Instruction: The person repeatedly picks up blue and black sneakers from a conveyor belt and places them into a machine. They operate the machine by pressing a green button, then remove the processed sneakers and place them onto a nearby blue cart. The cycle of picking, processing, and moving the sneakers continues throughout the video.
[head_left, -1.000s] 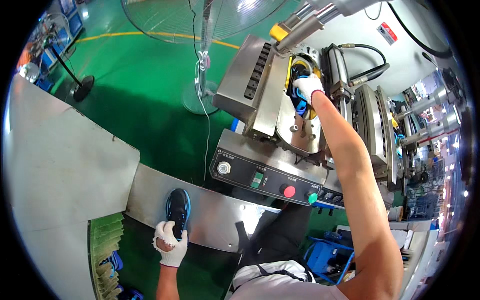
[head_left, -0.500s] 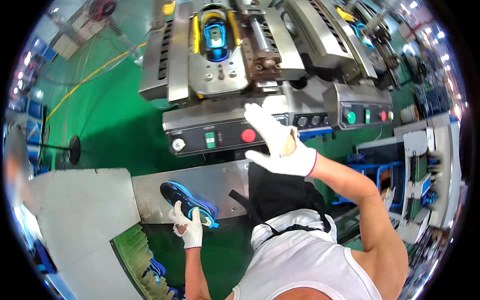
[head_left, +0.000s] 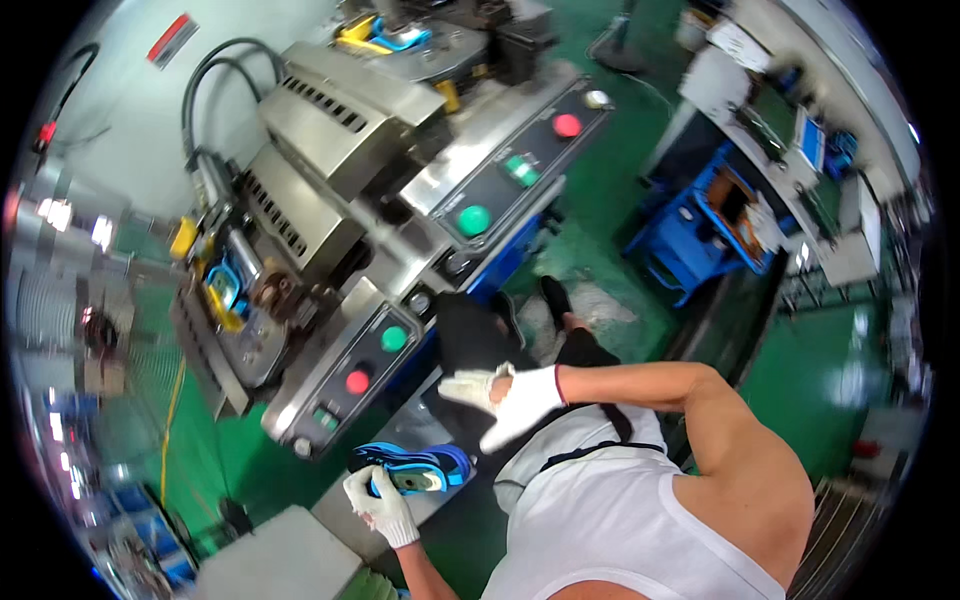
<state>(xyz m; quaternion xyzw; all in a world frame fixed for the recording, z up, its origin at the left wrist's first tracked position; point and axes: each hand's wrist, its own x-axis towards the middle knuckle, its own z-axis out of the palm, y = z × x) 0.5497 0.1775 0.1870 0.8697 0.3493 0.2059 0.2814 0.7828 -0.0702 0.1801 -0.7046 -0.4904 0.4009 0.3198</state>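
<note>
A black and blue sneaker (head_left: 425,462) is over the metal bench (head_left: 335,512), tilted so that part of its sole side shows. My left hand (head_left: 382,508), in a white knit glove, is closed on its left end, thumb on one side and fingers partly hidden behind. Whether the sneaker touches the bench I cannot tell. My right hand (head_left: 512,402), gloved too, hangs in front of my body with its fingers stretched out, thumb apart, and nothing in it. Its nearest surroundings are my dark trousers and the bench's right end.
Beyond the bench stands a steel machine with two control panels (head_left: 352,372) (head_left: 515,165) bearing green and red buttons. A blue shoe part (head_left: 228,285) sits in its nearer station. A blue cart (head_left: 690,235) stands to the right, a white table (head_left: 280,560) at lower left.
My view has swung to the right. My left hand now grips the sneaker, which is turned more onto its side. My right hand has come back from the machine's panel toward my body.
</note>
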